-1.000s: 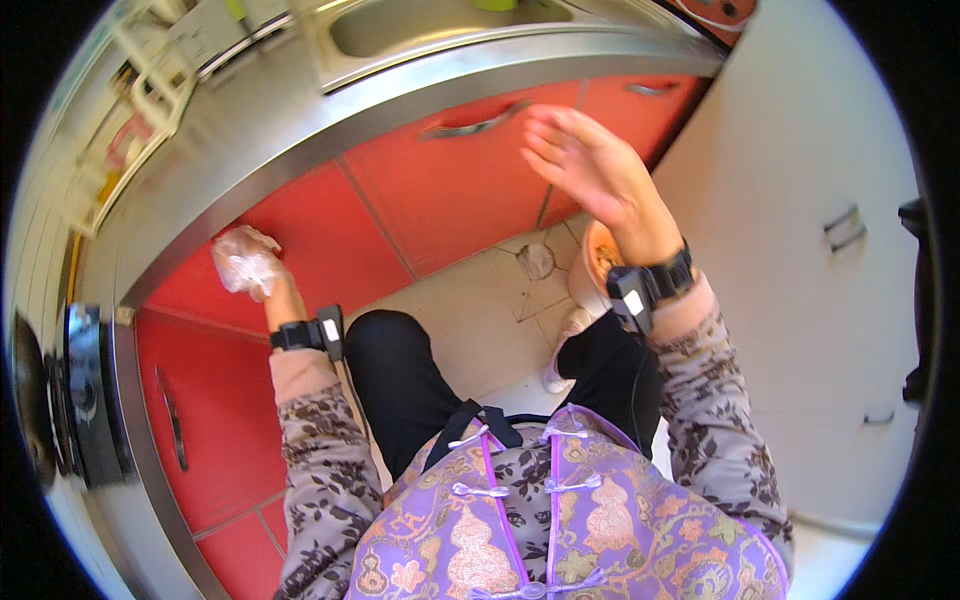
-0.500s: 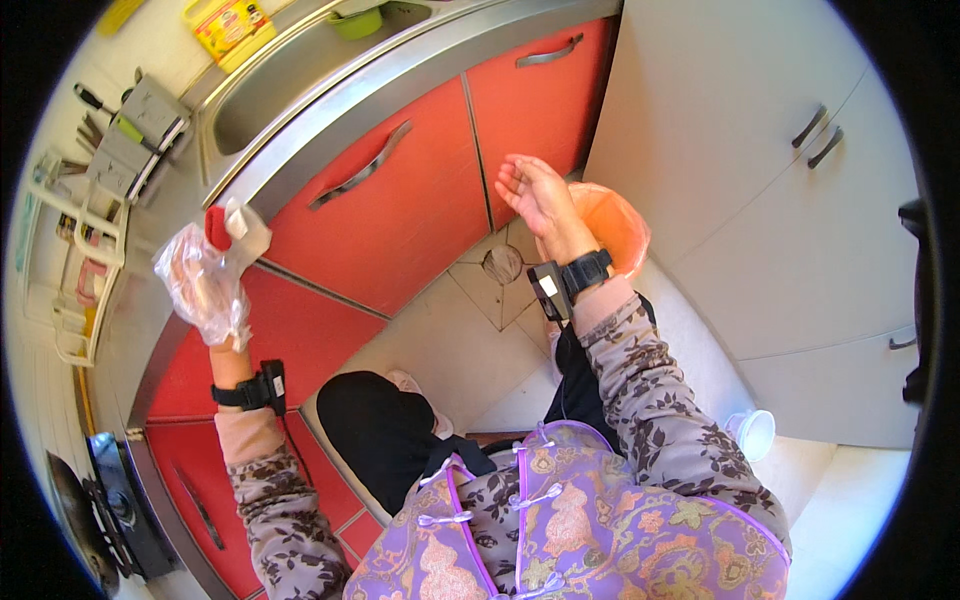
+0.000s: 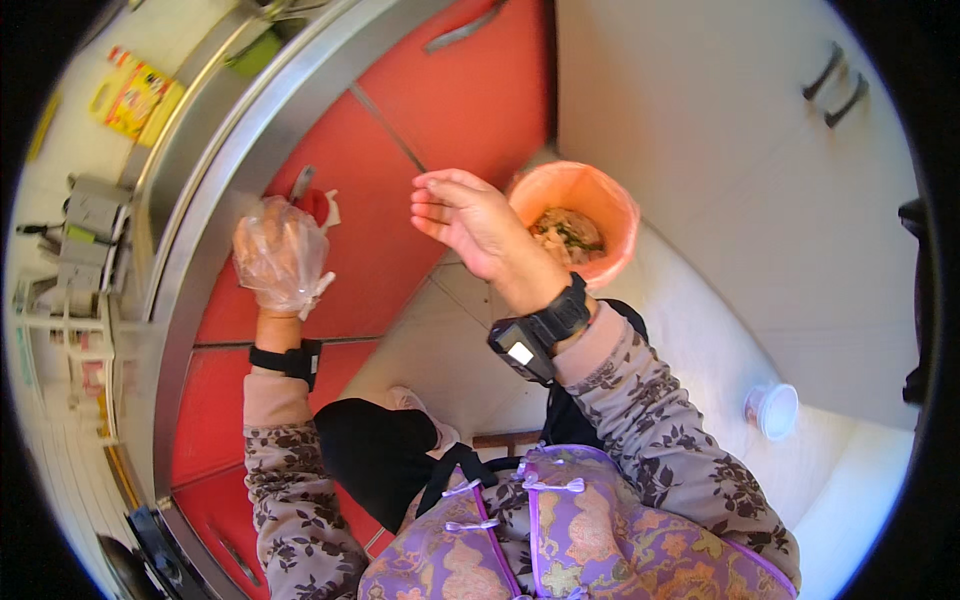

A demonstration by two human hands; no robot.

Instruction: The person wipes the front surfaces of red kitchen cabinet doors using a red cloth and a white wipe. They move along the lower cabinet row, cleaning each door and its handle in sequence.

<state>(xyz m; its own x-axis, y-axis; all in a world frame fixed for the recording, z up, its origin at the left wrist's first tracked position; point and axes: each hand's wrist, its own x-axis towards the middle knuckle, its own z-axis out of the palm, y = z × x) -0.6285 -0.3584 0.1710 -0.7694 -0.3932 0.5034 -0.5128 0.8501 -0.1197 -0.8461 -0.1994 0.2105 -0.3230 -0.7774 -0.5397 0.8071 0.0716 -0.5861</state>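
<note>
My left hand (image 3: 280, 250) is covered by a clear plastic glove and held in front of the red cabinet door (image 3: 335, 270). Its fingers are closed round a small red object (image 3: 316, 205) with a greyish tip and a white scrap beside it. The kind of object is not clear, as the glove hides part of it. My right hand (image 3: 475, 220) is bare, fingers stretched out and nothing in it. It hovers just left of a bin with an orange liner (image 3: 610, 190), which has food scraps (image 3: 572, 232) inside.
A steel-edged counter (image 3: 215, 130) curves along the left, with a sink (image 3: 185, 150), a yellow jug (image 3: 135, 100) and a knife block (image 3: 95, 225). Tall grey cabinets (image 3: 700, 180) stand at right. A small white tub (image 3: 772, 410) is on the floor.
The view has turned toward the bin, showing the scraps inside. My left hand has moved from over the counter edge to in front of the red door, nearer the right hand.
</note>
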